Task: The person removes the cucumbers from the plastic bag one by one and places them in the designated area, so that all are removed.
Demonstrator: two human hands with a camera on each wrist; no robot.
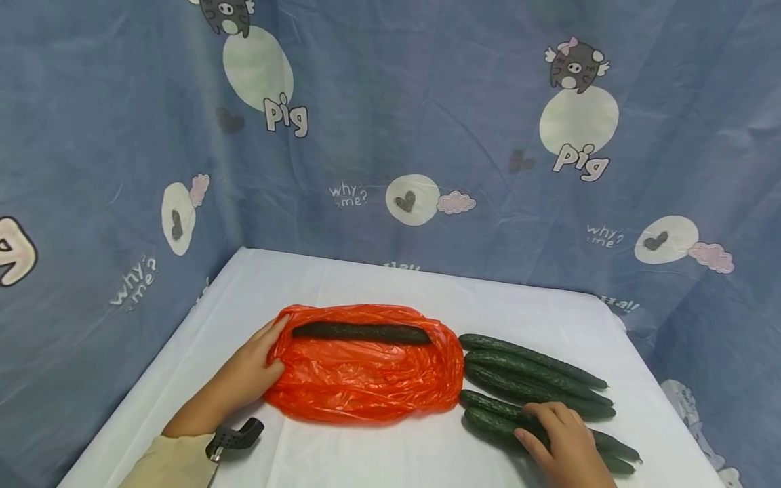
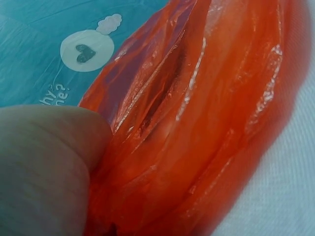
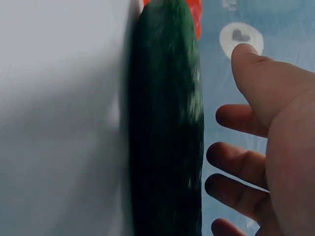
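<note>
A red plastic bag (image 1: 366, 379) lies on the table with its mouth spread wide, and one dark green cucumber (image 1: 360, 332) rests inside along the far side. My left hand (image 1: 253, 366) holds the bag's left rim; in the left wrist view a digit (image 2: 44, 167) presses against the red film, and the other fingers are hidden. To the bag's right, several cucumbers (image 1: 531, 369) lie side by side in two groups. Over the nearer pair hovers my right hand (image 1: 567, 440), fingers spread. The right wrist view shows a gap between those fingers and a cucumber (image 3: 165, 118).
A white cloth (image 1: 348, 271) covers the table. Blue printed curtains (image 1: 390, 122) hang behind it and along both sides. A black wrist strap (image 1: 234, 439) sits on my left forearm at the sleeve.
</note>
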